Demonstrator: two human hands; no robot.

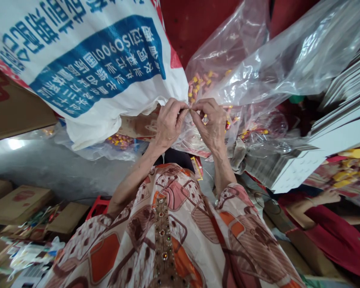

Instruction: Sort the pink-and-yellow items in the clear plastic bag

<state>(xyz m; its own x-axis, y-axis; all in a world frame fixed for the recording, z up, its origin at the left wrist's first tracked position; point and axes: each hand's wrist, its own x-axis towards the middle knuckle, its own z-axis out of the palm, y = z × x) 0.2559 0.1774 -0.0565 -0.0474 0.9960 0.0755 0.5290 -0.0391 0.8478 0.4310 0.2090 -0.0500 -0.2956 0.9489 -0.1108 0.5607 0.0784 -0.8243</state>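
My left hand (170, 122) and my right hand (210, 122) meet fingertip to fingertip in front of me. Both are closed in a pinch; whatever sits between the fingers is too small to make out. Close by on the left hangs a big white woven sack (150, 90) with blue printing, its edge reaching my left fingers. Beyond my right hand, a clear plastic bag (243, 80) holds many small red-and-yellow pieces (202, 82). A brown cardboard surface (141, 126) shows partly beneath the sack and my left hand.
A stack of white boards (300, 170) stands at the right. Cardboard boxes (21, 204) and a red stool (98, 206) are at lower left. Another person in a red top (333, 236) works at lower right, near a heap of yellow pieces (355, 168).
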